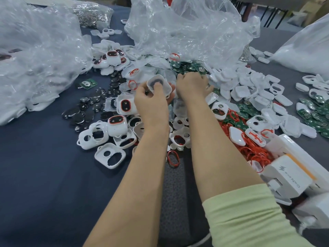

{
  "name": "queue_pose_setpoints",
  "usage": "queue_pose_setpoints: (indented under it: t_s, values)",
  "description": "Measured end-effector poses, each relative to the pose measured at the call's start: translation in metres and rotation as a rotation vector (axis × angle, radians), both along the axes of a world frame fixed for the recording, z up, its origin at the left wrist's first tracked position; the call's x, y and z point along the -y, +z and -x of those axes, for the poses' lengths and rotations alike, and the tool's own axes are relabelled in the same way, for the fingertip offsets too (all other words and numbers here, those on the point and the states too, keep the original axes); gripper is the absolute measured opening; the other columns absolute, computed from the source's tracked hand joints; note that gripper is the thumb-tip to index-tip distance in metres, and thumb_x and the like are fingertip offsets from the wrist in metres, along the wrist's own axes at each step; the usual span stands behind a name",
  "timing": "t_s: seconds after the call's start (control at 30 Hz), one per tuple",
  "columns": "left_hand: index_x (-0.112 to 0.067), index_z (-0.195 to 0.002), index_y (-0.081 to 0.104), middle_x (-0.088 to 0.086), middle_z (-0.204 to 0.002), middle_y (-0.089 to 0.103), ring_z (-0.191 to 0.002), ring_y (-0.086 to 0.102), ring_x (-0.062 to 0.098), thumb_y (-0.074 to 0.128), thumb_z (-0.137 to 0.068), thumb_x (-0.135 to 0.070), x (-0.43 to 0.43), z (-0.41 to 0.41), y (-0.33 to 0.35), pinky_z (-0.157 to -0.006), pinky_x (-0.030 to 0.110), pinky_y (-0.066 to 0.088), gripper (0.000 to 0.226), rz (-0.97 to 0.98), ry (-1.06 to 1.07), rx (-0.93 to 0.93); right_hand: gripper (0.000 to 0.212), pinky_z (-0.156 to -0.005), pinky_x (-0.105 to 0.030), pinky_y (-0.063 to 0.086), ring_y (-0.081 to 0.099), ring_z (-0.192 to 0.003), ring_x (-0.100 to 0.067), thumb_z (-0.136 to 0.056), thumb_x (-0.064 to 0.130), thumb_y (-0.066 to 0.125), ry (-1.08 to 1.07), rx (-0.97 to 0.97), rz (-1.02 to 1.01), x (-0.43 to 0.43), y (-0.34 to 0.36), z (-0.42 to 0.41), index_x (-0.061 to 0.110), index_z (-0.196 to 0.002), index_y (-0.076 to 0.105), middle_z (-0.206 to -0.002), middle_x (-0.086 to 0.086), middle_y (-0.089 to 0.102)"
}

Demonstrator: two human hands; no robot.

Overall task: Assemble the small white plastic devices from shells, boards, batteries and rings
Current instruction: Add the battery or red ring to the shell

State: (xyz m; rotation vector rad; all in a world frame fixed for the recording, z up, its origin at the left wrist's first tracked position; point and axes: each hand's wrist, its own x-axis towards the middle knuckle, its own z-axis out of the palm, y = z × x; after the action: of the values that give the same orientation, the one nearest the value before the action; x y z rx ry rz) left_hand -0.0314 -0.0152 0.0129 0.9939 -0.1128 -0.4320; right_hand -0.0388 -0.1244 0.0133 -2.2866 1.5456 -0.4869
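Over dark cloth [44,157] | left hand [151,98] grips rounded white shell [159,85] | right hand [193,86]: grasp unclear

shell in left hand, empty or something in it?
Not empty: the white shell gripped by the left hand shows a dark round disc inside. Whether it's a battery, cannot tell.

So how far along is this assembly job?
Early. A few finished devices lie left of the arms. The left hand holds a shell with a dark disc inside; the right hand is at the green boards. Heaps of loose shells, batteries and red rings remain.
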Motion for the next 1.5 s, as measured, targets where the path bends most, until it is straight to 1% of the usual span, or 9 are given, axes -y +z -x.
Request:
queue_pose_setpoints:
  t_s: [0.1, 0.33, 0.4, 0.5, 0.63, 0.83, 1.03, 1.27, 1.5]
  values:
    - [-0.01, -0.085, 0.055, 0.006, -0.083, 0.062, -0.071, 0.07, 0.016, 0.051, -0.096, -0.003, 0.003, 0.002, -0.003, -0.063, 0.025, 0.056, 0.013, -0.046, -0.044, 0.027, 0.023, -0.1, -0.036, 0.035, 0.049, -0.11, -0.027, -0.097, 0.022, 0.039, -0.037, 0.311, 0.062, -0.003, 0.002, 0.005, 0.013, -0.092, 0.06, -0.11, -0.01, 0.059]
    - [-0.014, -0.09, 0.056, 0.01, -0.092, 0.065, -0.067, 0.071, 0.012, 0.046, -0.097, -0.004, 0.005, 0.005, -0.002, -0.058, 0.021, 0.053, 0.016, -0.064, -0.181, -0.012, 0.018, -0.072, -0.029, 0.058, 0.062, -0.066, -0.007, -0.089, -0.005, 0.053, 0.052, 1.111, -0.255, -0.014, 0.02, 0.045, 0.01, -0.098, 0.05, -0.086, -0.002, 0.053]
    - [-0.013, -0.094, 0.057, 0.014, -0.099, 0.066, -0.082, 0.072, 0.021, 0.046, -0.097, -0.004, 0.005, 0.007, -0.001, -0.064, 0.024, 0.056, 0.015, -0.106, -0.203, 0.031, 0.022, -0.066, -0.021, 0.056, 0.062, -0.075, -0.013, -0.09, -0.009, 0.052, 0.123, 1.223, -0.41, -0.018, 0.022, 0.056, 0.012, -0.095, 0.051, -0.087, -0.005, 0.056]
    - [-0.016, -0.089, 0.059, 0.018, -0.108, 0.066, -0.096, 0.07, 0.028, 0.046, -0.096, -0.004, 0.004, 0.01, 0.001, -0.067, 0.025, 0.057, 0.019, -0.137, -0.239, 0.078, 0.03, -0.074, -0.021, 0.054, 0.06, -0.083, -0.017, -0.089, -0.009, 0.051, 0.213, 1.193, -0.413, -0.022, 0.019, 0.071, 0.019, -0.086, 0.061, -0.087, -0.002, 0.063]
    - [-0.013, -0.093, 0.059, 0.008, -0.092, 0.065, -0.077, 0.07, 0.017, 0.045, -0.1, -0.009, 0.003, 0.013, 0.003, -0.066, 0.024, 0.057, 0.016, -0.14, -0.326, 0.062, 0.037, -0.064, -0.021, 0.046, 0.054, -0.073, -0.005, -0.086, -0.004, 0.052, 0.216, 1.084, -0.324, -0.023, 0.012, 0.086, 0.028, -0.073, 0.064, -0.079, 0.011, 0.061]
    - [-0.015, -0.093, 0.058, 0.006, -0.096, 0.062, -0.093, 0.067, 0.023, 0.043, -0.101, -0.015, 0.006, 0.014, -0.001, -0.064, 0.025, 0.058, 0.018, -0.207, -0.333, 0.103, 0.031, -0.065, -0.022, 0.051, 0.064, -0.066, -0.006, -0.093, 0.001, 0.044, 0.184, 1.115, -0.405, -0.027, 0.007, 0.085, 0.018, -0.079, 0.066, -0.069, 0.011, 0.068]
    - [-0.016, -0.091, 0.058, 0.009, -0.098, 0.064, -0.092, 0.067, 0.026, 0.044, -0.1, -0.015, 0.01, 0.013, -0.004, -0.077, 0.034, 0.059, 0.016, -0.201, -0.358, 0.071, 0.02, -0.068, -0.021, 0.053, 0.065, -0.066, -0.005, -0.091, 0.001, 0.054, 0.176, 1.01, -0.313, -0.032, 0.003, 0.086, 0.018, -0.099, 0.053, -0.087, -0.003, 0.066]
    - [-0.012, -0.091, 0.061, 0.021, -0.111, 0.066, -0.094, 0.068, 0.028, 0.041, -0.1, -0.02, 0.01, 0.009, 0.002, -0.064, 0.03, 0.06, 0.023, -0.166, -0.405, -0.089, 0.026, -0.071, -0.026, 0.058, 0.066, -0.064, -0.004, -0.093, -0.001, 0.049, 0.251, 0.998, -0.277, -0.035, 0.012, 0.09, 0.019, -0.099, 0.064, -0.09, -0.004, 0.067]
    - [-0.009, -0.087, 0.06, 0.021, -0.092, 0.069, -0.071, 0.069, 0.026, 0.038, -0.102, -0.025, 0.007, 0.01, 0.004, -0.056, 0.027, 0.059, 0.03, -0.155, -0.481, -0.106, 0.019, -0.067, -0.013, 0.048, 0.061, -0.075, 0.004, -0.092, 0.001, 0.055, 0.305, 0.895, -0.148, -0.035, 0.02, 0.094, 0.018, -0.094, 0.062, -0.088, 0.005, 0.067]
